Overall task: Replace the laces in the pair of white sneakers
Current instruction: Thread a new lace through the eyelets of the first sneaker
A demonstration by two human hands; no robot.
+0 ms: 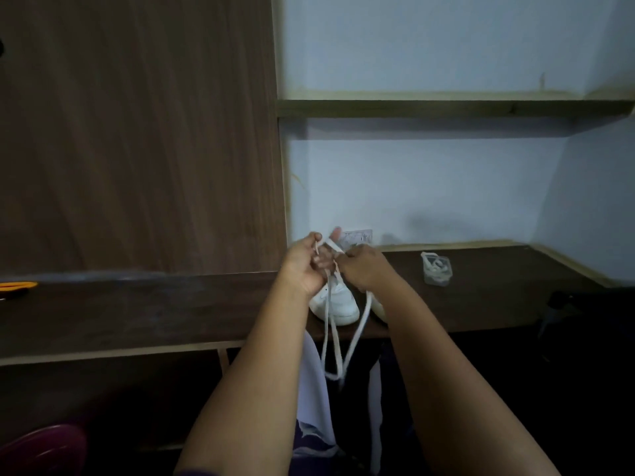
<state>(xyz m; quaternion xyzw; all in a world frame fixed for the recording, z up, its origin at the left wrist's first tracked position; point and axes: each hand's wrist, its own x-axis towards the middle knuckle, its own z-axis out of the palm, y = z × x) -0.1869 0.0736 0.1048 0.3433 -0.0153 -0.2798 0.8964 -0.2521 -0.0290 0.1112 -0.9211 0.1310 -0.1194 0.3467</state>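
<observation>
A white sneaker (338,304) stands on the dark wooden desk (137,314) near its front edge, toe toward me. A second white sneaker (378,309) shows only as a sliver behind my right forearm. My left hand (305,266) and my right hand (364,267) are raised just above the sneaker, close together. Both pinch a white lace (357,334), which is wound around my left fingers and hangs down in a long loop past the desk edge.
A small clear plastic box (436,269) with another white lace in it sits on the desk to the right. An orange-handled tool (17,286) lies at the far left. A shelf (446,108) runs above. A dark wooden panel (137,132) stands at left.
</observation>
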